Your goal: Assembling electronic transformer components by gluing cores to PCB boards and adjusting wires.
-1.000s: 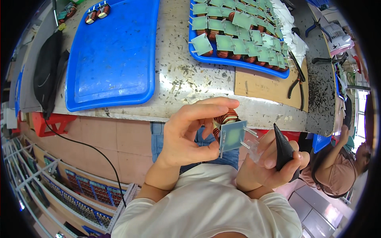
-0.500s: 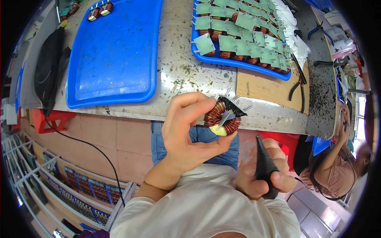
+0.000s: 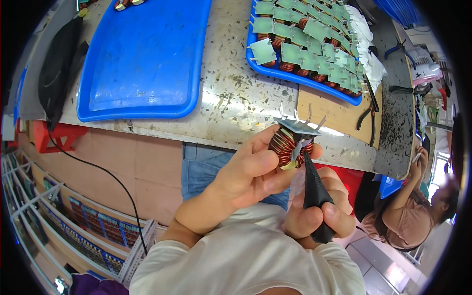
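My left hand [image 3: 255, 164] is closed around a copper-wound toroidal coil [image 3: 284, 146], above the near table edge. A flat green-grey plate [image 3: 298, 127] with several metal pins pointing up tops the coil, and a pale yellowish patch shows at its bottom. In my right hand [image 3: 322, 216] is a black tapered tool [image 3: 316, 189], gripped at its thick end with the narrow tip upward. That tip meets the lower right side of the coil in view; whether it touches, I cannot tell. Some of my right fingers are behind the tool.
A blue tray [image 3: 142, 64] on the left holds a few coils at its far end. Another blue tray [image 3: 307, 87] carries rows of coils with green plates. Black-handled pliers [image 3: 369, 113] lie on cardboard [image 3: 332, 110]. To the right sits another person [image 3: 405, 211].
My left hand has moved right and turned the coil, so its plate lies flatter. My right hand has shifted slightly left and up, bringing the tool's tip to the coil.
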A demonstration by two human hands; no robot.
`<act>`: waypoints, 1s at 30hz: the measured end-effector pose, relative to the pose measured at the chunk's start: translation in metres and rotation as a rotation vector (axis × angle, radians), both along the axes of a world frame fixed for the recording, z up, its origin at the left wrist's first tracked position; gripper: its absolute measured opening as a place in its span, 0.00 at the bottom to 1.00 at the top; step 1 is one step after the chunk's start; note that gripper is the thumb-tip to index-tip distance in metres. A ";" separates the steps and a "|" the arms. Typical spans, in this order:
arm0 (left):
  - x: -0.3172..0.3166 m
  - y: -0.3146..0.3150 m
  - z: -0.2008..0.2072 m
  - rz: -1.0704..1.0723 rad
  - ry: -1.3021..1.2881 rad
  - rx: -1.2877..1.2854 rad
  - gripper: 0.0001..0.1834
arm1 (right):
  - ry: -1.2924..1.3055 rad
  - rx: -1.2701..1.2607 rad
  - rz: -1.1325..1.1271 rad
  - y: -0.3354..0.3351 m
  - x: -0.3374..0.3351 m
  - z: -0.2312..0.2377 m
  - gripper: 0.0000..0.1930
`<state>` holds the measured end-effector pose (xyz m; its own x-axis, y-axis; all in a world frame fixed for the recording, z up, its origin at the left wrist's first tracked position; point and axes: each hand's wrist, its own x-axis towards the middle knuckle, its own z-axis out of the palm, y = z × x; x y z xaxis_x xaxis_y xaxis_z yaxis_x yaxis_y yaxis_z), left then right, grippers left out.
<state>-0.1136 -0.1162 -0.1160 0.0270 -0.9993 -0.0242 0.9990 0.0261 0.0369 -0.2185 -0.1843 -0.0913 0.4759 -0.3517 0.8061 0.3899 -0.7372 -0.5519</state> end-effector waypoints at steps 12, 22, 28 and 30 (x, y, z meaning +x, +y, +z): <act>0.000 0.002 -0.002 0.055 -0.010 -0.042 0.29 | 0.003 0.005 -0.034 0.003 0.002 0.000 0.15; 0.003 0.001 0.000 0.092 -0.044 -0.044 0.30 | -0.227 0.097 0.035 0.005 0.008 -0.002 0.12; 0.004 0.002 0.001 0.096 -0.033 0.001 0.31 | -0.129 -0.053 0.030 0.005 0.009 -0.004 0.13; 0.004 0.003 -0.001 0.100 -0.039 -0.020 0.31 | -0.121 -0.048 0.036 0.007 0.009 -0.005 0.13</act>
